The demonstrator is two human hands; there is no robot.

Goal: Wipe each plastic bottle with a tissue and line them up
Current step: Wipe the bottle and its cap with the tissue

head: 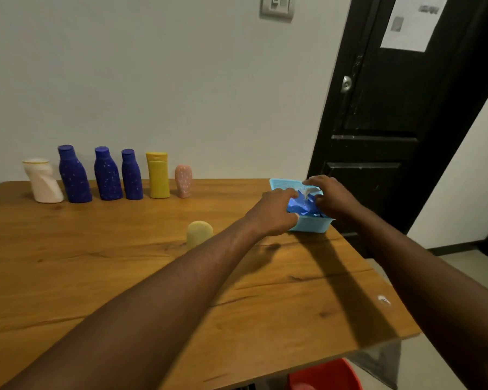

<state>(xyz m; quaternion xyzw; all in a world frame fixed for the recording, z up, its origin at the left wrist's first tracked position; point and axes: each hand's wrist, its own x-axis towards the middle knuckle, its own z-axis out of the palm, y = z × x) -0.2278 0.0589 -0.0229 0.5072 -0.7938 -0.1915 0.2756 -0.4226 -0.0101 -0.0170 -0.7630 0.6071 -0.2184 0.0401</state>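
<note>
Your forearms (152, 305) reach the light-blue plastic basket (310, 225): left fingers (286, 194) hold its blue tissue packet (296, 205), right fingers (316, 182) pinch a white tissue (307, 192). Left of it, six plastic bottles (107, 175) stand lined; one pale-yellow bottle (199, 233) seems unwiped.

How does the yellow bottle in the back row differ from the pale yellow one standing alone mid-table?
The yellow bottle is taller, flat-capped and deep mustard; the pale yellow bottle is shorter, round-topped and washed-out. The yellow bottle stands in the line by the wall, beside the pink bottle; the pale yellow bottle stands apart, its base partly hidden behind the left forearm. Both stand upright, neither in a hand.
</note>
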